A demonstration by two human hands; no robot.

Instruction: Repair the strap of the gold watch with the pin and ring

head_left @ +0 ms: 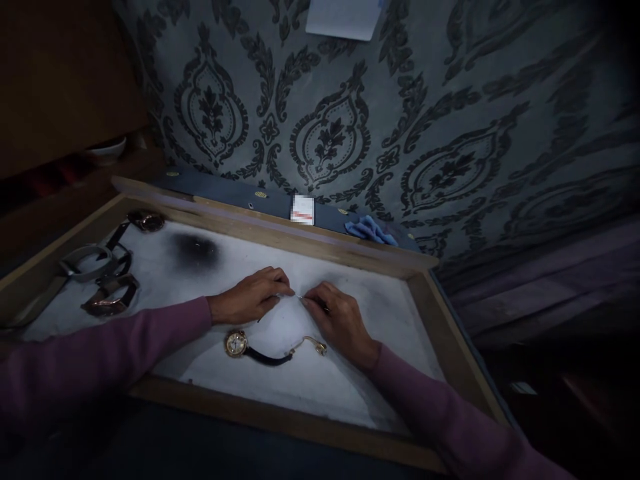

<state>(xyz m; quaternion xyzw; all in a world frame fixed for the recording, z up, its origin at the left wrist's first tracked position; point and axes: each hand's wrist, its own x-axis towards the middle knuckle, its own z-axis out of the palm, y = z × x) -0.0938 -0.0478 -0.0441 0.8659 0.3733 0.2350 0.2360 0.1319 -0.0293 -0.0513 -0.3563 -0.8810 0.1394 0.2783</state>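
My left hand [255, 295] and my right hand [341, 319] meet fingertip to fingertip above the white-lined wooden tray [345, 252]. A small thin metal piece [301, 297] shows between them, pinched in my right fingers; its exact kind is too small to tell. My left index finger points at its tip while the other fingers curl in, and whatever they hold is hidden. Just below lies a gold-cased wristwatch [236, 343] with one dark strap [270, 358] stretched rightward. A gold clasp [319, 347] sits at the strap's end, near my right wrist.
Several more watches, one of them a dark-strapped watch [111, 297], lie at the tray's left end. A blue cloth [371, 230] and a small white packet [303, 210] are behind the back rim. Patterned wallpaper [330, 137] rises beyond. A dark smudge [195, 252] marks the lining.
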